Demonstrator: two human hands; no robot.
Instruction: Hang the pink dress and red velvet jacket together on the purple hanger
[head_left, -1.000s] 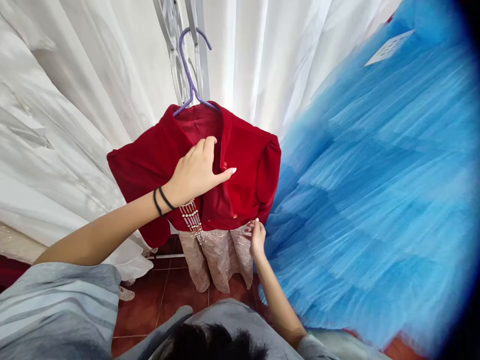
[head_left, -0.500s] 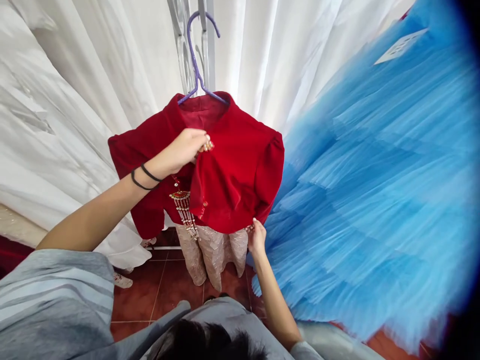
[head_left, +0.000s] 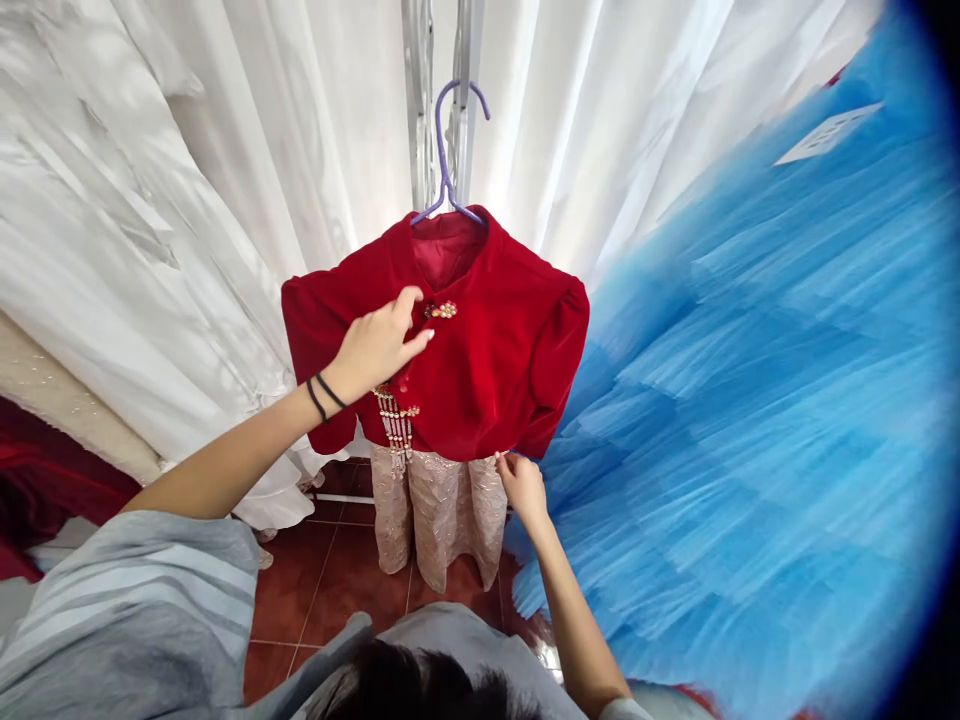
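Since 0.5 s ago, L hand [head_left: 375, 348] has let go of the front edge of the red jacket [head_left: 487, 350], which hangs centre on a purple hanger [head_left: 444, 165]. L hand's at 9 o'clock, thumb & fingers parted, hiding part of the front; from my end I can't tell if it touches. R hand [head_left: 525, 490], 5 o'clock, pinches the hem; cloth btwn its fingertips is hard to make out. Blue dress [head_left: 750, 400] at 3 runs off into dark. Red-brown tile floor [head_left: 319, 590] at 7, white curtains [head_left: 517, 100] at 12. Card [head_left: 829, 134] at 2 o'clock: print too small to read.
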